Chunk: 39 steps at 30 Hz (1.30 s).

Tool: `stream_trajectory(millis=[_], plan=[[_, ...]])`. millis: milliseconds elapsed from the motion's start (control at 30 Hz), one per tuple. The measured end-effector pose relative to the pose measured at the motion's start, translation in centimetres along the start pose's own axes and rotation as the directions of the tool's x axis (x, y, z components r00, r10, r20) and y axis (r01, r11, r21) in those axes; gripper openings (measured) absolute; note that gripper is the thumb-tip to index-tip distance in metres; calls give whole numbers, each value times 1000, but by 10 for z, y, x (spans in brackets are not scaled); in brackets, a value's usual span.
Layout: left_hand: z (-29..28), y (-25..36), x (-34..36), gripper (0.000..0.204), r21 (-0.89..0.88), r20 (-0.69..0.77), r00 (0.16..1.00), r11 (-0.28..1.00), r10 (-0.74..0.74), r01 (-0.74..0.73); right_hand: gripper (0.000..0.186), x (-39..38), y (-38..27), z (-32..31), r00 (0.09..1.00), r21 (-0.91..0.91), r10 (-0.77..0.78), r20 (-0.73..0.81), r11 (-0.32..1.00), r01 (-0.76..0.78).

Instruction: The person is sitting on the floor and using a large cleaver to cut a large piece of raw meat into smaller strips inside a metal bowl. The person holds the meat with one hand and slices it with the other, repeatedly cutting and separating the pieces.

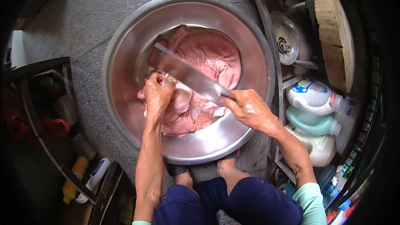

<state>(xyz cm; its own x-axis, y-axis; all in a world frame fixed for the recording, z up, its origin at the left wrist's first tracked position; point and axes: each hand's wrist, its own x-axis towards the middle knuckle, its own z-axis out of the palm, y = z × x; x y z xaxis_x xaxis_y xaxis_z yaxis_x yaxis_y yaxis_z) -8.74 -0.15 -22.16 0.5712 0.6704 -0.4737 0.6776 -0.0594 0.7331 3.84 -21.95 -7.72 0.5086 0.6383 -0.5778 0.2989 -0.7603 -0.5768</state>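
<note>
Basin, lg. round metal, on grey floor just in front of person's feet. Pink meat lies inside, a loose folded heap, approx. mid-basin, w/ a bit of liquid at its edge. R. hand closed round the handle end of a broad knife; blade slants up-left over the meat, far end near basin's left inner wall. Can't tell if blade touches the meat. L. hand at left side of heap, fingertips together, pinching a bit of meat next to the blade.

Labels etc.: white jug on right-hand rack has a blue/white label w/ printing, plus a small red-and-white one nr. the cap. Green jug just below it, then cream jug w/ pale label, print too small to read. Far right, dark strip w/ lg. pale characters. Lower left, white bottle w/ dark blue marking, beside yellow bottle, its print unclear. Thick wood slab stands upper right, no. of growth lines visible.
</note>
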Motion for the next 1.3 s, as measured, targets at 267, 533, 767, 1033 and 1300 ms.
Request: stream_trajectory(millis=[267, 533, 767, 1033, 1300], plan=[[-22, 14, -13, 17, 94, 26, 979, 976, -200, 197, 36, 9, 23, 12, 998, -228, 20, -53, 973, -31], [-43, 18, -37, 9, -590, 281, 930, 722, -236, 362, 37, 3, 33, 6, 998, -93, 27, -57, 995, -32], [-39, -23, -45, 21, -828, 416, 897, 345, -149, 441, 36, -4, 29, 5, 985, -117, 104, -137, 986, -121], [-14, -13, -52, 22, -762, 36, 982, 631, -186, 147, 30, -21, -2, 7, 993, 98, 98, -64, 991, -91], [-19, -45, -41, 23, -839, 511, 825, 67, -242, 540, 22, -3, 12, 39, 990, -265, -107, -92, 961, 79]])
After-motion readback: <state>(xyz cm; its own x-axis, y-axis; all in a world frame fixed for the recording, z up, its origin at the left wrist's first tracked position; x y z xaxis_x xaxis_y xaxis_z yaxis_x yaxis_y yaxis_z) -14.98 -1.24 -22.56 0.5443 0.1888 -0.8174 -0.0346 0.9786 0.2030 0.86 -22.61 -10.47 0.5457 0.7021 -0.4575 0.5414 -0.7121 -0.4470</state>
